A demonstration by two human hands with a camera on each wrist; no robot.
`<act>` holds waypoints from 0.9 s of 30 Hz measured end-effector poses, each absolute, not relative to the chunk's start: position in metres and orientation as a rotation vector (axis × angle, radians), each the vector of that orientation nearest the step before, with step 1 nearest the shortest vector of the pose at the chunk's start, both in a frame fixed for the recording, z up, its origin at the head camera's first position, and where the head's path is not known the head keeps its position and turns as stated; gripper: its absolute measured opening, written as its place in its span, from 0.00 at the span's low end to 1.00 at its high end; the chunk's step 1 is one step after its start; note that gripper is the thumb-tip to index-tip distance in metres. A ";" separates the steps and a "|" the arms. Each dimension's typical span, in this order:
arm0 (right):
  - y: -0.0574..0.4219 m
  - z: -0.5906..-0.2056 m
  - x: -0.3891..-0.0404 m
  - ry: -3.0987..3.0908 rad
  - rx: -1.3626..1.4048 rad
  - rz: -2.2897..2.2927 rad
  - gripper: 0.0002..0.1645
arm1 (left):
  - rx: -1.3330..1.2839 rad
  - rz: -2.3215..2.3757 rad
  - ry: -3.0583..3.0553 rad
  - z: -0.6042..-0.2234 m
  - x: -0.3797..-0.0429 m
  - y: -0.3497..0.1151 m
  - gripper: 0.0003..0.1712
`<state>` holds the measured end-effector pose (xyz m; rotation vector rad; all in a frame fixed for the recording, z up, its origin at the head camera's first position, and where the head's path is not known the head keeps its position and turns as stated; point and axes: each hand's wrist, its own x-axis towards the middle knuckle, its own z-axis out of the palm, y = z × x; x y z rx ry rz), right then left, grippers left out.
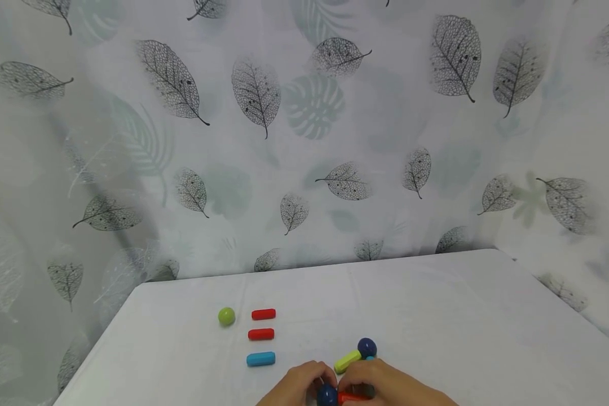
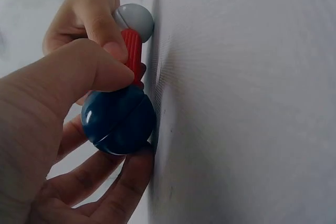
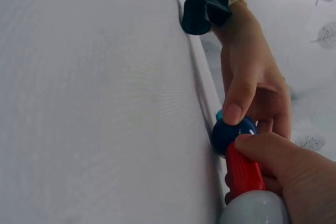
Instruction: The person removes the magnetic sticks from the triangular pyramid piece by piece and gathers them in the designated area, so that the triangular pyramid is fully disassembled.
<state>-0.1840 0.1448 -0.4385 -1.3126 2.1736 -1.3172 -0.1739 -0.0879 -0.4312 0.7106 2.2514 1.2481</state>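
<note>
Leaf-printed curtain (image 1: 385, 135) behind white counter (image 1: 436, 310). Hands side by side at near side, forearms angled inward. Left hand (image 1: 303, 383) grips dark blue ball (image 1: 327, 396), thumb above, fingers curled beneath. Right hand (image 1: 383, 382) pinches red rod (image 3: 244, 171), thumb on top. Between hands, rod meets blue ball; gray ball (image 3: 256, 209) at rod's other end.

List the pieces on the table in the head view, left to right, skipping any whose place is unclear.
Lime-green ball → column of far red bar, middle red bar and blue bar → navy ball held by the left hand → yellow-green bar → farther navy ball.
</note>
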 end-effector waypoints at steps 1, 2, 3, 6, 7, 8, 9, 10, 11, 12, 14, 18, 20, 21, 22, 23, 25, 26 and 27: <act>0.145 -0.439 -0.184 2.156 -1.308 -1.335 0.12 | 0.719 1.245 2.243 -0.431 -0.174 -0.088 0.17; 0.145 -0.440 -0.184 2.141 -1.304 -1.351 0.12 | 0.723 1.242 2.238 -0.431 -0.174 -0.089 0.18; 0.146 -0.441 -0.184 2.135 -1.306 -1.359 0.12 | 0.726 1.241 2.229 -0.433 -0.176 -0.089 0.18; 0.146 -0.442 -0.184 2.112 -1.293 -1.374 0.11 | 0.748 1.235 2.202 -0.447 -0.184 -0.093 0.18; 0.147 -0.442 -0.184 2.121 -1.303 -1.360 0.11 | 0.759 1.235 2.194 -0.457 -0.188 -0.094 0.19; 0.147 -0.441 -0.183 2.128 -1.305 -1.344 0.11 | 0.756 1.224 2.197 -0.466 -0.193 -0.095 0.19; 0.148 -0.441 -0.183 2.133 -1.298 -1.331 0.11 | 0.765 1.212 2.195 -0.477 -0.199 -0.097 0.20; 0.148 -0.441 -0.183 2.140 -1.292 -1.316 0.12 | 0.780 1.200 2.194 -0.486 -0.204 -0.099 0.20; 0.149 -0.440 -0.183 2.148 -1.273 -1.303 0.12 | 0.783 1.202 2.189 -0.493 -0.207 -0.101 0.20; 0.150 -0.440 -0.183 2.160 -1.257 -1.290 0.12 | 0.782 1.196 2.193 -0.495 -0.208 -0.102 0.20; 0.149 -0.440 -0.182 2.167 -1.214 -1.279 0.13 | 0.790 1.174 2.214 -0.487 -0.206 -0.105 0.19; 0.149 -0.438 -0.180 2.186 -1.142 -1.261 0.13 | 0.759 1.196 2.274 -0.439 -0.182 -0.108 0.17; 0.150 -0.437 -0.180 2.215 -1.131 -1.228 0.14 | 0.737 1.200 2.331 -0.421 -0.172 -0.110 0.16; 0.150 -0.437 -0.180 2.225 -1.125 -1.212 0.14 | 0.729 1.207 2.357 -0.416 -0.170 -0.112 0.16; 0.150 -0.437 -0.181 2.236 -1.116 -1.198 0.15 | 0.721 1.212 2.383 -0.411 -0.168 -0.115 0.16; 0.150 -0.437 -0.181 2.243 -1.109 -1.187 0.15 | 0.733 1.215 2.413 -0.408 -0.168 -0.117 0.16; 0.150 -0.437 -0.182 2.248 -1.097 -1.169 0.15 | 0.773 1.222 2.468 -0.405 -0.168 -0.124 0.17; 0.150 -0.437 -0.183 2.241 -1.096 -1.170 0.15 | 0.792 1.224 2.492 -0.404 -0.169 -0.127 0.17; 0.149 -0.438 -0.183 2.230 -1.092 -1.173 0.15 | 0.810 1.227 2.514 -0.403 -0.170 -0.131 0.17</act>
